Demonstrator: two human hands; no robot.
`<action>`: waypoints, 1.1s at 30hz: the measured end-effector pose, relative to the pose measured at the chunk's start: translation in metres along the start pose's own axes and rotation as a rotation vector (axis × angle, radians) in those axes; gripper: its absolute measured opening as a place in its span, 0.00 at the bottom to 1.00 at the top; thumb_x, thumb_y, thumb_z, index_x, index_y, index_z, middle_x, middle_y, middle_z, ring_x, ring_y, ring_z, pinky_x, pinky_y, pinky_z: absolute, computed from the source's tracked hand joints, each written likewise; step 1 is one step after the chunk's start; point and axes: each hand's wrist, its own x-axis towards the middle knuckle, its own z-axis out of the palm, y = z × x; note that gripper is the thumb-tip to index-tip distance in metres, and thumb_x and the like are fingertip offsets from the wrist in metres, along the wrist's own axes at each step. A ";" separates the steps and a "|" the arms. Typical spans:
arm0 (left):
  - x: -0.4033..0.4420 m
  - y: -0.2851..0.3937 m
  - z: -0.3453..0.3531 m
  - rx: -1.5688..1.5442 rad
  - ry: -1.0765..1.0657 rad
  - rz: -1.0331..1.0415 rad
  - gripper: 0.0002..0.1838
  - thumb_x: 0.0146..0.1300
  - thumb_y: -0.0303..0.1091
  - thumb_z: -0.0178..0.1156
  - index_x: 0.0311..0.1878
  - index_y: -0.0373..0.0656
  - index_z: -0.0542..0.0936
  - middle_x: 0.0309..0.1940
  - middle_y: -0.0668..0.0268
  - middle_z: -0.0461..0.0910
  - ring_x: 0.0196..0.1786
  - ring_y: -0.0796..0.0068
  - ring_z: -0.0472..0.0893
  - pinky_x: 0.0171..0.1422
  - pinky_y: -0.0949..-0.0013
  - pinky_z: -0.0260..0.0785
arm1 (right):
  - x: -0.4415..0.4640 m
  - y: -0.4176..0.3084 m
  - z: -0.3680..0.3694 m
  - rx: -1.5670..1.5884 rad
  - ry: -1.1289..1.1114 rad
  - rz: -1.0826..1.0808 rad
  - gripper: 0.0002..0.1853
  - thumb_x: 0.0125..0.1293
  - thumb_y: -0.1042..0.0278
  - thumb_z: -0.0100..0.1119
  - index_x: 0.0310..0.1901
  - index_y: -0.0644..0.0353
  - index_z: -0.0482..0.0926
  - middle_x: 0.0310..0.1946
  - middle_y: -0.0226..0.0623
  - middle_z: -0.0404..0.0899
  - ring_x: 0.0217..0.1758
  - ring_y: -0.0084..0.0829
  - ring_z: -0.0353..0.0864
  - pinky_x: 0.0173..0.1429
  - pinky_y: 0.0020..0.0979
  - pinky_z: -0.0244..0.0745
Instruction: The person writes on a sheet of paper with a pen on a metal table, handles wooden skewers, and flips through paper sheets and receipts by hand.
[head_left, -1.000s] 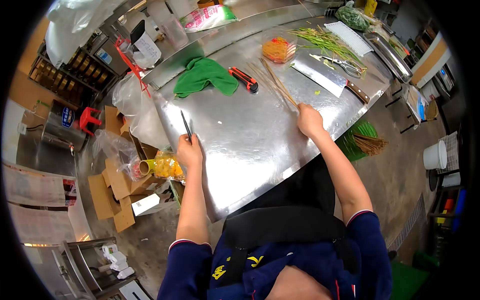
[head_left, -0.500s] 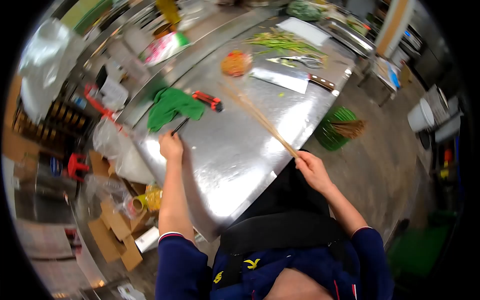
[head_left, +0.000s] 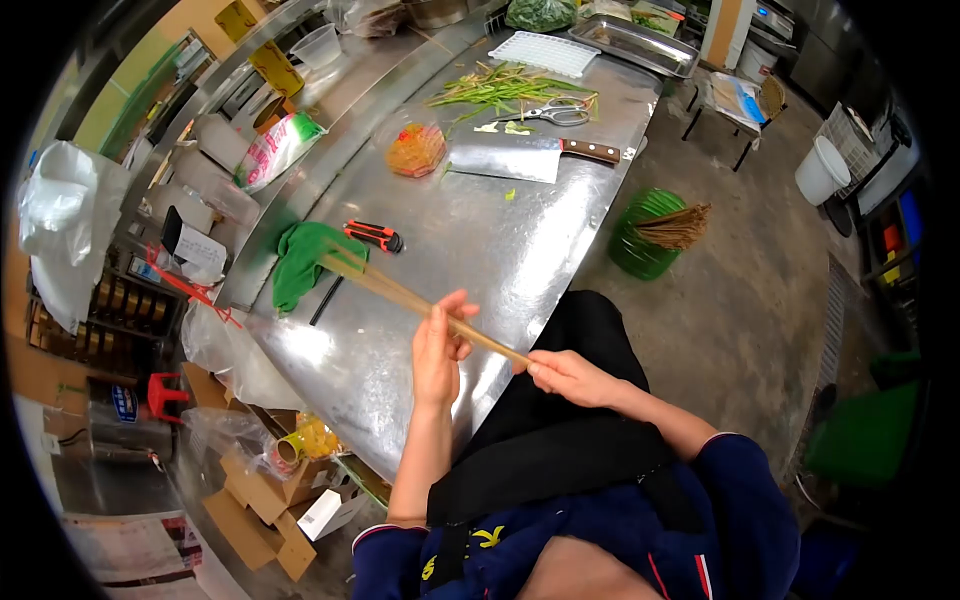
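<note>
bench record, my two hands at the steel table (head_left: 440, 225). object in hand: a bundle of thin pale sticks (head_left: 480, 340), slanting from near the table's front edge up and to the left over the tabletop. its far end is blurred and overlaps the green cloth (head_left: 297, 262) in my view; contact there cannot be told.

right hand (head_left: 575, 380): closed around the near end of the bundle, thumb on top, in front of my dark apron. left hand (head_left: 438, 350): upright at about the bundle's middle, sticks passing between thumb and fingers, fingertips partly extended. whether it grips them or only steadies them, i cannot tell.

on the table, left side: cloth crumpled near the raised back ledge; a red and black cutter (head_left: 373, 236) just beside it; a slim dark rod (head_left: 326, 301) lying by the cloth's lower edge, clear of both hands.

farther back: a clear container (head_left: 416, 150) of orange food, then a cleaver (head_left: 505, 157) lying flat, wooden handle toward the right edge. behind the cleaver, scissors (head_left: 565, 112) and a loose heap of green stems (head_left: 495, 88); beyond these a white perforated tray (head_left: 543, 54) and a metal tray (head_left: 640, 48).

to the right, beyond the table edge: a green bin (head_left: 632, 250) with a bunch of brown sticks (head_left: 678, 227) jutting out of it.
</note>
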 end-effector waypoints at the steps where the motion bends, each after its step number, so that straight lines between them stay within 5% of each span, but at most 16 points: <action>1: -0.004 -0.002 0.000 0.004 -0.008 -0.001 0.18 0.73 0.47 0.50 0.48 0.40 0.76 0.35 0.64 0.79 0.33 0.81 0.74 0.30 0.78 0.59 | -0.002 -0.001 -0.002 -0.048 -0.044 0.019 0.18 0.76 0.59 0.41 0.53 0.62 0.76 0.21 0.27 0.66 0.27 0.20 0.67 0.36 0.25 0.67; 5: -0.010 -0.008 -0.005 0.018 0.098 0.081 0.17 0.74 0.46 0.48 0.34 0.45 0.71 0.30 0.65 0.75 0.31 0.79 0.73 0.28 0.77 0.61 | -0.016 -0.002 -0.009 -0.206 -0.014 0.000 0.16 0.73 0.60 0.47 0.51 0.62 0.77 0.24 0.31 0.75 0.27 0.22 0.73 0.37 0.27 0.70; 8: -0.010 0.006 -0.007 0.001 0.188 0.197 0.17 0.75 0.45 0.46 0.36 0.42 0.73 0.32 0.63 0.75 0.33 0.78 0.75 0.30 0.75 0.67 | -0.026 0.010 -0.018 -0.097 0.082 -0.007 0.15 0.72 0.59 0.49 0.48 0.63 0.79 0.25 0.29 0.77 0.28 0.20 0.74 0.35 0.26 0.70; 10: -0.010 0.011 -0.008 -0.005 0.138 0.213 0.17 0.75 0.46 0.46 0.37 0.42 0.72 0.33 0.63 0.74 0.34 0.76 0.75 0.33 0.73 0.70 | -0.033 0.011 -0.026 0.101 0.165 0.225 0.17 0.74 0.56 0.48 0.48 0.61 0.80 0.28 0.26 0.80 0.32 0.18 0.77 0.37 0.21 0.71; 13: -0.015 0.008 0.014 -0.026 0.058 0.198 0.17 0.75 0.45 0.45 0.37 0.42 0.73 0.34 0.63 0.75 0.36 0.75 0.75 0.38 0.70 0.72 | -0.026 0.022 -0.023 0.674 0.344 0.090 0.22 0.75 0.52 0.44 0.49 0.65 0.79 0.42 0.39 0.81 0.44 0.28 0.82 0.49 0.28 0.78; 16: -0.018 -0.012 0.027 -0.014 0.016 0.140 0.17 0.75 0.45 0.45 0.38 0.41 0.73 0.36 0.62 0.75 0.39 0.72 0.77 0.39 0.67 0.75 | -0.020 0.007 -0.018 0.819 0.362 0.070 0.21 0.75 0.53 0.46 0.51 0.65 0.78 0.47 0.40 0.80 0.49 0.30 0.81 0.52 0.30 0.79; 20: -0.017 -0.010 0.015 0.016 0.063 0.138 0.17 0.75 0.45 0.46 0.39 0.40 0.73 0.36 0.61 0.76 0.39 0.71 0.78 0.38 0.67 0.75 | -0.024 0.012 -0.016 0.592 0.250 0.065 0.16 0.71 0.61 0.54 0.52 0.64 0.78 0.44 0.35 0.80 0.46 0.26 0.82 0.48 0.27 0.79; 22: -0.016 -0.009 0.012 0.062 0.083 0.160 0.17 0.74 0.45 0.48 0.39 0.40 0.73 0.35 0.61 0.77 0.38 0.72 0.79 0.37 0.68 0.76 | -0.029 0.004 -0.014 0.190 0.275 0.002 0.15 0.69 0.62 0.57 0.51 0.63 0.78 0.39 0.34 0.81 0.40 0.24 0.82 0.42 0.26 0.77; 23: -0.015 -0.009 0.013 0.076 0.094 0.135 0.17 0.74 0.45 0.48 0.38 0.40 0.73 0.35 0.61 0.77 0.38 0.72 0.79 0.38 0.68 0.76 | -0.026 0.010 -0.014 -0.273 0.429 -0.338 0.14 0.66 0.64 0.59 0.50 0.61 0.79 0.34 0.36 0.81 0.33 0.27 0.81 0.36 0.28 0.74; 26: -0.007 -0.015 0.031 0.111 0.008 0.074 0.18 0.74 0.46 0.47 0.41 0.38 0.74 0.36 0.59 0.78 0.37 0.72 0.79 0.39 0.68 0.77 | -0.039 0.000 -0.012 -0.571 0.601 -0.264 0.11 0.65 0.66 0.60 0.48 0.56 0.80 0.28 0.34 0.77 0.28 0.36 0.78 0.30 0.34 0.71; 31: 0.004 -0.029 0.076 0.371 -0.299 0.015 0.21 0.75 0.45 0.46 0.53 0.33 0.74 0.42 0.57 0.78 0.41 0.73 0.77 0.43 0.67 0.77 | -0.069 0.041 -0.026 -0.335 1.046 -0.220 0.08 0.67 0.71 0.55 0.44 0.61 0.81 0.37 0.41 0.82 0.36 0.36 0.82 0.41 0.30 0.76; 33: 0.010 -0.044 0.089 0.480 -0.387 -0.028 0.20 0.74 0.42 0.48 0.54 0.33 0.74 0.44 0.57 0.78 0.41 0.75 0.77 0.45 0.68 0.76 | -0.092 0.039 -0.045 -0.047 1.241 -0.121 0.12 0.72 0.67 0.50 0.47 0.64 0.79 0.37 0.29 0.80 0.38 0.22 0.76 0.44 0.24 0.72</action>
